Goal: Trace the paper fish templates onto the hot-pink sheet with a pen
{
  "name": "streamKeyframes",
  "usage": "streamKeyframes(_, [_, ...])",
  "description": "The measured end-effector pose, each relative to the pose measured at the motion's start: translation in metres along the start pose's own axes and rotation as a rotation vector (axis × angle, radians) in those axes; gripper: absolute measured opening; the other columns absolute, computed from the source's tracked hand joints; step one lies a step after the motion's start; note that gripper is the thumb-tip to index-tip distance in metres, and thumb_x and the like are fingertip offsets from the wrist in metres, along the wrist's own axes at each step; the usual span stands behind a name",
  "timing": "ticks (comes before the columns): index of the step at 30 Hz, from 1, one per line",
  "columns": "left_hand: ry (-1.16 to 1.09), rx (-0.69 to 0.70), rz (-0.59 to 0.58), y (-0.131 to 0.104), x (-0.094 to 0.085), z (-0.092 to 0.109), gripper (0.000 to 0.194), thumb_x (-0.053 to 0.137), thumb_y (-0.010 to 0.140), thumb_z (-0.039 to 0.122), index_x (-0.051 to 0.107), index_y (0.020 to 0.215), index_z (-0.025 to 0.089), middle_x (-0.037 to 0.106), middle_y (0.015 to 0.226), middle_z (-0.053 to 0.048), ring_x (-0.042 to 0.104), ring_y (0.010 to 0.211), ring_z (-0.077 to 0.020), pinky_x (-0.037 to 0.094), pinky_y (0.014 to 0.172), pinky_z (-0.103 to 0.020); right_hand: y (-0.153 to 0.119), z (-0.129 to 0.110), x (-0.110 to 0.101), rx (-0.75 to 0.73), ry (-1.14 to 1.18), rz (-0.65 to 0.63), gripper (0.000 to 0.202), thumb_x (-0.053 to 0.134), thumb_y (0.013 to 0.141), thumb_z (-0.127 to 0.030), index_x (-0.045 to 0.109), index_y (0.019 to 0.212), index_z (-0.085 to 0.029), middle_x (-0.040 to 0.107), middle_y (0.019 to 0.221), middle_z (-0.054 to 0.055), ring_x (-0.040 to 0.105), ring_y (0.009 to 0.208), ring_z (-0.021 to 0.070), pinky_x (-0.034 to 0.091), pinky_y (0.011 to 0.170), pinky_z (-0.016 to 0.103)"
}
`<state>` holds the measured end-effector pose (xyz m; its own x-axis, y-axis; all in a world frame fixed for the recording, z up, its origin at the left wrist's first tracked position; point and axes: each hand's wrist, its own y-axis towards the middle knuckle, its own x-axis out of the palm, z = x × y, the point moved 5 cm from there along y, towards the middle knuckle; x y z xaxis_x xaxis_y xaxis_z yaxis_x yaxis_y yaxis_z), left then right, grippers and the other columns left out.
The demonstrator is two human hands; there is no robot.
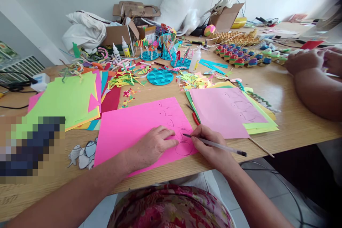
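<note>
A bright pink sheet (pixel 128 128) lies on the table in front of me, with fish-like outlines drawn down its right side. My left hand (pixel 152 146) rests on the sheet, palm down with its fingers spread, left of the drawings. My right hand (pixel 211 146) holds a pen (pixel 219 145) with a clear barrel, its tip over the drawn lines near the sheet's right edge. A pale pink sheet (pixel 211 110) with similar outlines lies to the right on green and yellow paper. Red-handled scissors (pixel 196 118) lie between the two sheets, partly covered.
Grey fish cutouts (pixel 87 155) lie at the left, below stacked green paper (pixel 64 99). Behind are a blue scalloped disc (pixel 160 76), paper scraps, glue bottles (pixel 195 60) and painted egg-carton pieces (pixel 240 55). Another person's hands (pixel 307 60) are at the far right.
</note>
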<state>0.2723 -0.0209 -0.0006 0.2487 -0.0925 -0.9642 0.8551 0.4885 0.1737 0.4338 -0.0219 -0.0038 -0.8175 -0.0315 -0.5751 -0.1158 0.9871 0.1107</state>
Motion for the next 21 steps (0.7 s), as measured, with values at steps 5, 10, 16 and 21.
streamKeyframes(5, [0.0,-0.003,-0.001,0.0,-0.0004,0.0001,0.029,0.039,0.09,0.012,0.055,0.112,0.019,0.052,0.114,-0.007,0.045,0.098,-0.0196,0.042,0.085,-0.033,0.0033,-0.0018,0.0043,0.021,-0.043,-0.036,0.011,0.048,0.073,-0.023,0.056,0.069,-0.018,0.057,0.056,-0.001,0.048,0.049,0.0108,0.036,0.047,0.021])
streamKeyframes(10, [-0.017,-0.009,-0.007,-0.0009,-0.0007,0.0006,0.029,0.039,0.089,0.011,0.055,0.112,0.018,0.053,0.114,-0.007,0.045,0.099,-0.0197,0.041,0.087,-0.033,0.0046,-0.0035,0.0058,0.023,-0.065,-0.035,0.011,0.048,0.073,-0.023,0.058,0.07,-0.018,0.057,0.055,-0.001,0.048,0.048,0.0103,0.035,0.046,0.021])
streamKeyframes(16, [-0.025,-0.008,-0.003,0.0004,-0.0013,0.0007,0.031,0.037,0.089,0.01,0.056,0.112,0.018,0.054,0.113,-0.008,0.046,0.099,-0.0195,0.041,0.086,-0.034,0.0026,-0.0047,0.0042,-0.003,-0.033,-0.027,0.008,0.047,0.071,-0.019,0.053,0.065,-0.018,0.051,0.051,-0.003,0.043,0.046,0.0093,0.032,0.044,0.02])
streamKeyframes(21, [-0.028,-0.003,0.005,0.001,-0.0014,0.0002,0.032,0.035,0.089,0.009,0.056,0.112,0.018,0.054,0.113,-0.009,0.046,0.1,-0.0199,0.041,0.087,-0.034,0.0015,-0.0063,0.0018,-0.022,0.013,-0.034,0.008,0.044,0.066,-0.016,0.046,0.06,-0.019,0.047,0.05,-0.004,0.041,0.046,0.0091,0.03,0.044,0.02])
